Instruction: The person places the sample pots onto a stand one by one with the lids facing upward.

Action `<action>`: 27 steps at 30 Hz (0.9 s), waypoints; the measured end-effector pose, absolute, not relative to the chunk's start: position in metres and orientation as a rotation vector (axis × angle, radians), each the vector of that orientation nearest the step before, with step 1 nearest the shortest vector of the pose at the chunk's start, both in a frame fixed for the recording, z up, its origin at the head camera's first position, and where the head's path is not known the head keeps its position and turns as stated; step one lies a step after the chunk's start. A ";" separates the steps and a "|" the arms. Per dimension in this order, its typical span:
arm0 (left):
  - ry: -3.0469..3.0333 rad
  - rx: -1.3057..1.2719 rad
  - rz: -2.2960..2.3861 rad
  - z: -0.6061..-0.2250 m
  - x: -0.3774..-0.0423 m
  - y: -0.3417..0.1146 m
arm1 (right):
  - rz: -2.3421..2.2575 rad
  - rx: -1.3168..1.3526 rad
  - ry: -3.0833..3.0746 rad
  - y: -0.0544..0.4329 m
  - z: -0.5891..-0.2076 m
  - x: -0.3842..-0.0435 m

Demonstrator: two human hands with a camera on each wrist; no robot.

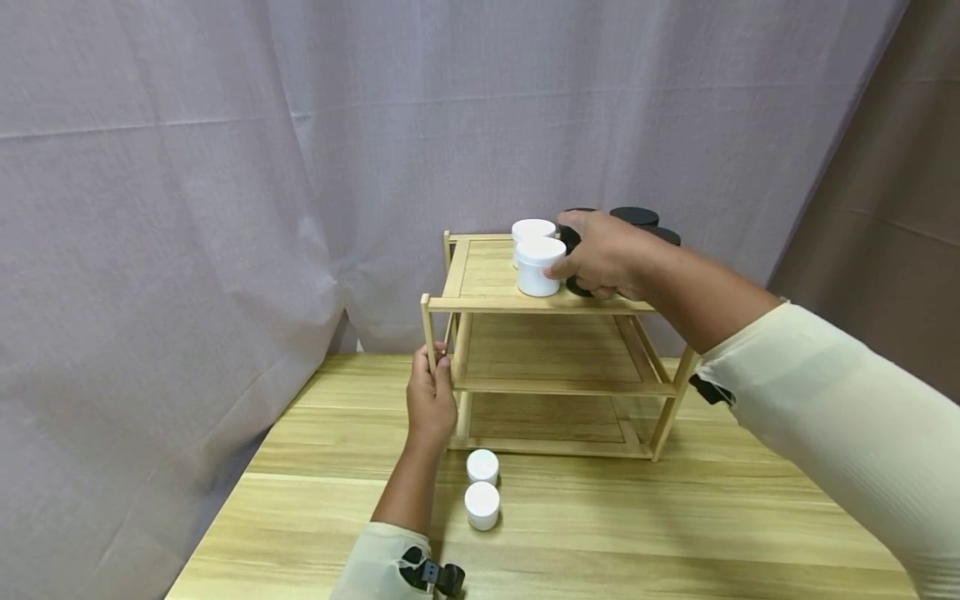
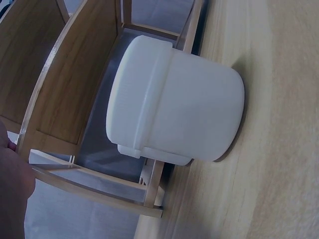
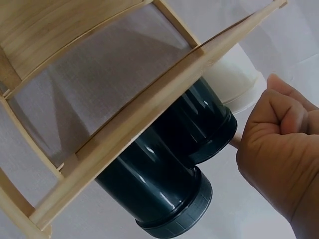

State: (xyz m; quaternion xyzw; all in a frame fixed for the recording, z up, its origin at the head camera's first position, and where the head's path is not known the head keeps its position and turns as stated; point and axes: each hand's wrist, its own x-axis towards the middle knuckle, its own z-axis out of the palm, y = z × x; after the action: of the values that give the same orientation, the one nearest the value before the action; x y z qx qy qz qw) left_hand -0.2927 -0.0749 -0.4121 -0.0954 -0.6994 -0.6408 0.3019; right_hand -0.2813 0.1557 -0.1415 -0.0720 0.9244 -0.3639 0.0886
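A three-tier wooden shelf rack stands on the table. My left hand grips its left side near the front post; the hand shows only at the edge of the left wrist view. On the top tier my right hand curls round a black jar, mostly hidden under the fingers. The thumb lies right beside a front white jar. A second white jar stands behind that one. More black jars stand to the right, partly covered by the hand and forearm.
Two small white lidded jars stand one behind the other on the wooden table, in front of the rack's left side. One looms large in the left wrist view. A grey curtain hangs behind the rack, with a brown one at right.
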 end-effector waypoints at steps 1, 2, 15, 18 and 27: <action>-1.856 -0.257 -1.700 -0.412 -0.293 -0.075 | -1.090 -0.217 2.765 0.155 -0.143 -0.281; -1.854 -0.260 -1.702 -0.412 -0.293 -0.075 | -1.082 -0.227 2.788 0.154 -0.144 -0.280; -1.857 -0.224 -1.692 -0.410 -0.292 -0.078 | -1.134 -0.524 2.976 0.145 -0.171 -0.269; -1.853 -0.225 -1.679 -0.410 -0.291 -0.080 | -1.228 -0.573 2.953 0.141 -0.175 -0.269; -1.838 -0.246 -1.685 -0.411 -0.292 -0.079 | -1.424 -0.538 2.905 0.135 -0.182 -0.262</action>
State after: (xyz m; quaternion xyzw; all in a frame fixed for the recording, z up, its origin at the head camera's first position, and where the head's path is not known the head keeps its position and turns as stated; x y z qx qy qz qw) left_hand -0.2923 -0.0793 -0.4115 -0.0933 -0.6968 -0.6388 0.3126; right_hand -0.2616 0.1351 -0.1824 -0.1637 0.8836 -0.4332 -0.0689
